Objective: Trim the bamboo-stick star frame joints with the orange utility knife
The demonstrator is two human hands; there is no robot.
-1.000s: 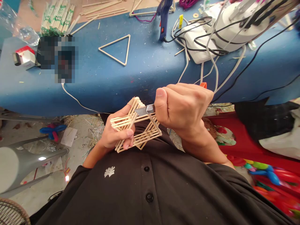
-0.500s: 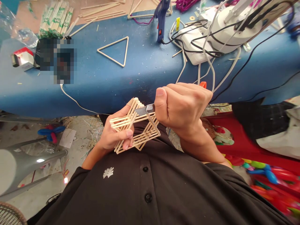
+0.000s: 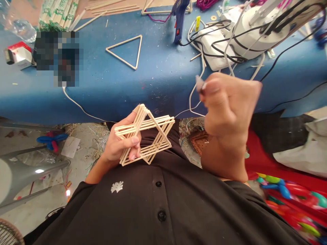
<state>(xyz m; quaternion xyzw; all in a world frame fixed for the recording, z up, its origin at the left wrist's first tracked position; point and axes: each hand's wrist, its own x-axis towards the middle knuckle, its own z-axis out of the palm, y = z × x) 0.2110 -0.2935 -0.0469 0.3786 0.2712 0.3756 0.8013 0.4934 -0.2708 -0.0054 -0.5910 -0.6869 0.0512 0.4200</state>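
A star-shaped frame of stacked thin wooden sticks [image 3: 158, 126] is held over my lap, its left side in my left hand [image 3: 122, 141], thumb on the front sticks. Up and to the right of it, apart from the frame, my right hand [image 3: 224, 105] is closed around a cutter knife [image 3: 200, 85]; hand and blade are blurred, and most of the knife is hidden in the fist. A single stick triangle [image 3: 139, 51] lies flat on the blue table [image 3: 102, 81] beyond the frame.
A blue glue gun [image 3: 178, 20] stands behind, beside a white power strip [image 3: 216, 51] with tangled cables. Bundled sticks [image 3: 57, 13] and a red-and-white box [image 3: 20, 56] are at the left. Balloons [image 3: 288, 194] and a red chair [image 3: 258, 153] are at the lower right.
My right hand has moved up and to the right with the knife, off the star frame. The frame and my left hand have shifted slightly left in view.
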